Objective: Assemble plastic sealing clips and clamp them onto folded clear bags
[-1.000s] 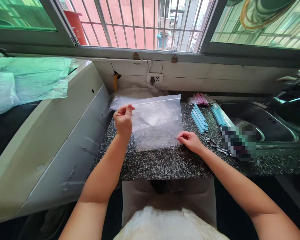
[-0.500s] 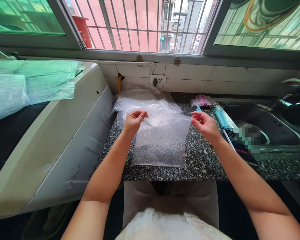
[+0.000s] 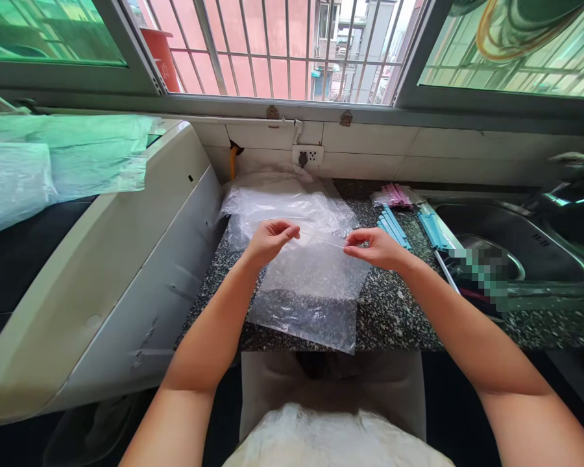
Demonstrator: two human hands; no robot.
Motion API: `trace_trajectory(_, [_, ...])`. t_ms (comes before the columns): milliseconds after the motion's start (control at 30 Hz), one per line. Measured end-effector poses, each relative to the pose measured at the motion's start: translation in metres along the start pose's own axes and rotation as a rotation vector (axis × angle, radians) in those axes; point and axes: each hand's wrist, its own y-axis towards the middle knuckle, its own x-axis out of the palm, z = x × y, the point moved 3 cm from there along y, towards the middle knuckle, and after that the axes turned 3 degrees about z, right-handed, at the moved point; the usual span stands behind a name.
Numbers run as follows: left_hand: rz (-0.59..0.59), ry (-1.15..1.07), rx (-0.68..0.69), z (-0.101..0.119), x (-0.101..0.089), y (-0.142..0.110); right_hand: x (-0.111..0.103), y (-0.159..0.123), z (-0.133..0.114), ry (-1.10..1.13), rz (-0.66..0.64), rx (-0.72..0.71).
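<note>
A clear zip bag [image 3: 311, 292] hangs over the speckled granite counter [image 3: 394, 318], its lower edge reaching past the counter's front. My left hand [image 3: 270, 239] pinches the bag's top strip at the left. My right hand [image 3: 374, 248] pinches the same strip at the right. Both hands are closed on the top edge, a short span apart. Behind the bag lies a heap of more clear plastic bags [image 3: 282, 201].
Blue sealing clips [image 3: 393, 227] and pink ones [image 3: 393, 194] lie on the counter to the right, beside a steel sink [image 3: 516, 240]. A white appliance [image 3: 102, 259] with green-tinted plastic [image 3: 63, 162] on it stands at the left. A wall socket [image 3: 307, 156] sits under the barred window.
My right hand rose from the bag's lower corner to its top strip and then moved in toward my left hand. The bag slid toward me and now droops over the counter's front.
</note>
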Motion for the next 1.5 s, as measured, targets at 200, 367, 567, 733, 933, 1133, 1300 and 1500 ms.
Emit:
trace_trajectory(200, [0.007, -0.024, -0.027, -0.003, 0.001, 0.001, 0.002, -0.002, -0.003, 0.101, -0.002, 0.024])
trace_trajectory(367, [0.035, -0.099, -0.108, -0.011, -0.004, 0.004, -0.02, -0.008, 0.009, 0.182, 0.29, 0.091])
trace_trajectory(567, [0.149, -0.376, -0.179, -0.018, -0.004, 0.005, -0.03, -0.016, 0.039, 0.394, 0.702, 0.187])
trace_trajectory(733, [0.164, -0.285, -0.115, -0.022, 0.007, 0.004, -0.017, -0.018, 0.056, 0.445, 0.805, 0.23])
trace_trajectory(933, [0.081, -0.016, -0.147, -0.028, 0.015, 0.004, -0.009, -0.02, 0.065, 0.474, 0.682, 0.294])
trace_trajectory(1133, [-0.027, -0.015, -0.181, -0.029, 0.007, 0.007, -0.009, -0.021, 0.065, 0.387, 0.488, 0.317])
trace_trajectory(1300, [-0.077, 0.028, -0.225, -0.029, 0.006, 0.006, -0.007, -0.024, 0.071, 0.456, 0.542, 0.328])
trace_trajectory(1500, [-0.143, 0.171, -0.348, -0.043, 0.002, 0.007, 0.0, -0.026, 0.083, 0.487, 0.536, 0.395])
